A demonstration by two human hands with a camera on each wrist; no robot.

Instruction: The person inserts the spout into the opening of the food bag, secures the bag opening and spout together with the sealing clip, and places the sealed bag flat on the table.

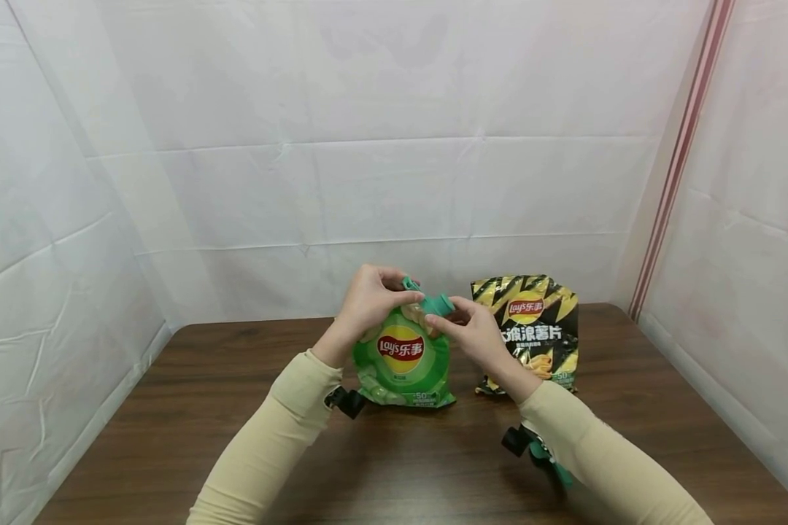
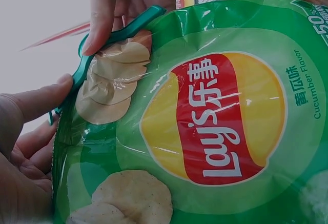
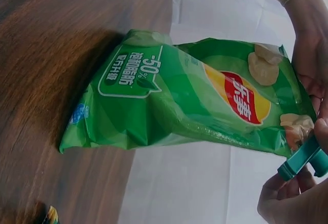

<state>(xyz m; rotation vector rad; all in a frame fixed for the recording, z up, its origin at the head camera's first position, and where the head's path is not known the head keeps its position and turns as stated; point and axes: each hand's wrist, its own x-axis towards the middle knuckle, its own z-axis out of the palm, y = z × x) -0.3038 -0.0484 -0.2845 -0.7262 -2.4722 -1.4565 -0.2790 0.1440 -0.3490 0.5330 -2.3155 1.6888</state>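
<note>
A green Lay's chip bag [image 1: 403,383] stands on the table, its upper edge between both hands. Along that edge lies a green bag clip [image 1: 437,303] with a round spout-like part. My left hand [image 1: 370,300] pinches the clip and the bag's top, its thumb [image 2: 48,98] in front and fingers behind the bag. On the other end, my right hand [image 1: 478,334] pinches the clip [image 3: 301,158] near its round part. In the left wrist view, the clip [image 2: 138,24] runs across the top corner beside the printed chips.
A black and yellow Lay's bag [image 1: 525,321] stands right of the green one, partly behind my right hand. Another green clip [image 1: 554,467] lies on the brown table [image 1: 394,467] beneath the right forearm. White sheeting [image 1: 381,189] rises behind the table and along its sides.
</note>
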